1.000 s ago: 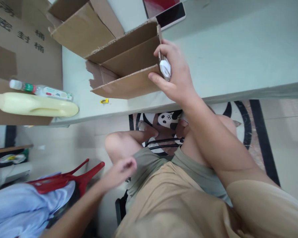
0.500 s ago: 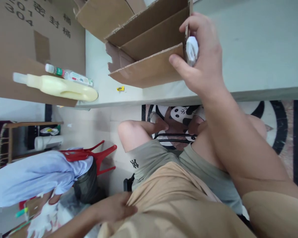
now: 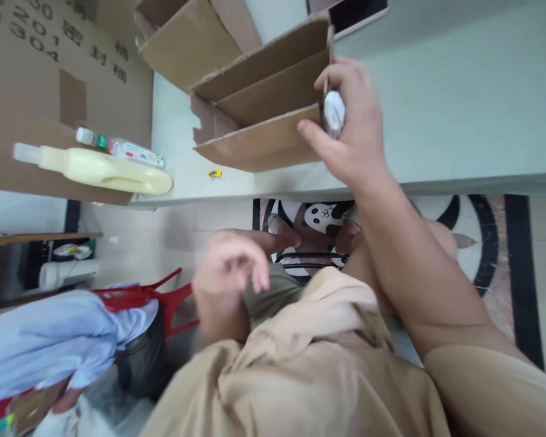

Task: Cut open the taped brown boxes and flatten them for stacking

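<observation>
My right hand [image 3: 357, 121] grips the right end of a long open cardboard box [image 3: 264, 133], with the thumb on its near wall and the fingers on the end edge. Between that palm and the box end is a small white object [image 3: 334, 113], partly covered, whose kind I cannot make out. The box lies on the pale tabletop and shows inner walls running lengthwise. Blurred by motion, my left hand [image 3: 230, 264] is raised over my lap, its fingers loosely bent and apart, with nothing visible in them.
On the table's left are a pale yellow jug-like bottle [image 3: 104, 171], a clear plastic bottle [image 3: 134, 152] and a small yellow packet [image 3: 215, 173]. A second cardboard box [image 3: 191, 45] and a dark-screened device [image 3: 359, 15] lie behind. At lower left, another person [image 3: 68, 340] sits on a red chair [image 3: 173, 303].
My left hand has risen from beside my shirt to above my lap. The right hand keeps its grip on the box, and the view has shifted slightly.
</observation>
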